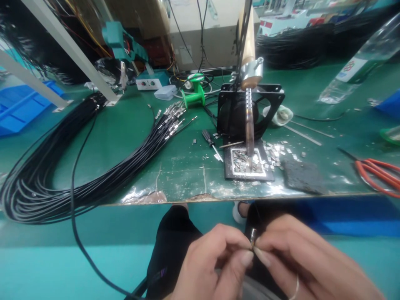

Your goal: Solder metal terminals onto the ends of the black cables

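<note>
head view gives me, at left, a black cable bundle (131, 160) curved along the green bench (181, 179), probably so its metal-tipped ends (175, 116) lie gathered within reach. rightward, the left hand (215, 262) pinches, between thumb and forefinger, a small metal connector (253, 233) held low before the bench edge; beyond, a mounted soldering iron (249, 112) points down over a tray (248, 174), while the right hand (300, 250) pinches that connector's other side, i judge for steadiness.

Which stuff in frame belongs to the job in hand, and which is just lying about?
Likely job:
small metal piece, pinched by left hand and right hand
black cable bundle
soldering iron

Likely just lying about:
plastic bottle
screwdriver
orange-handled tool
</note>
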{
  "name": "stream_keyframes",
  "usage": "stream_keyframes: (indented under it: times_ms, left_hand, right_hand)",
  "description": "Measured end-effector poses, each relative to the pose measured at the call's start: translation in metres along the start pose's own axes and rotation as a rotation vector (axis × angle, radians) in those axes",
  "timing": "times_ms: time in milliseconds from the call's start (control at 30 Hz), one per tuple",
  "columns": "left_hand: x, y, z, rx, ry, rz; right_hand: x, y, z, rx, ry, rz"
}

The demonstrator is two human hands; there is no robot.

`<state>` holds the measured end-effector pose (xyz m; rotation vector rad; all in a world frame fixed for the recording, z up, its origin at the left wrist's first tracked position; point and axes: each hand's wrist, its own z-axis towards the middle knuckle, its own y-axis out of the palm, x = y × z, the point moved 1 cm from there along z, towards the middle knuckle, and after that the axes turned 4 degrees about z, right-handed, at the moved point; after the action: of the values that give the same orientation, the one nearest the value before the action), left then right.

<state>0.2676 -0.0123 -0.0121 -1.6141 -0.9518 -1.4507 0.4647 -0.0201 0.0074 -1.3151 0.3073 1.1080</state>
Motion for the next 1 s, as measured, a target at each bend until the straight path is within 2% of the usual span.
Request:
stream_keyframes:
  times_ms: [133, 300, 467, 533, 800, 1000]
  left_hand:
    - [-0.007, 0.002, 0.0, -0.051, -0.098, -0.105]
    - [-0.003, 0.004, 0.002, -0.025, -0.177, -0.184]
    - [0.006, 0.009, 0.005, -0.038, -0.42, -0.214]
    - [0.006, 0.011, 0.006, -0.041, -0.477, -0.229]
    - [0.004, 0.014, 0.006, -0.042, -0.552, -0.262]
    - [0.005, 0.014, 0.006, -0.063, -0.545, -0.253]
  right_hand:
    - [0.0, 0.0, 0.004, 0.012, 0.022, -0.002]
    - [0.003, 0.003, -0.002, -0.034, 0.109, 0.039]
    - [0.008, 0.008, -0.005, -0.018, 0.142, 0.075]
    - [0.008, 0.01, -0.007, -0.005, 0.139, 0.072]
    - [0.006, 0.014, -0.011, 0.064, 0.162, 0.093]
    - [0.009, 0.02, -0.02, 0.014, 0.462, 0.379]
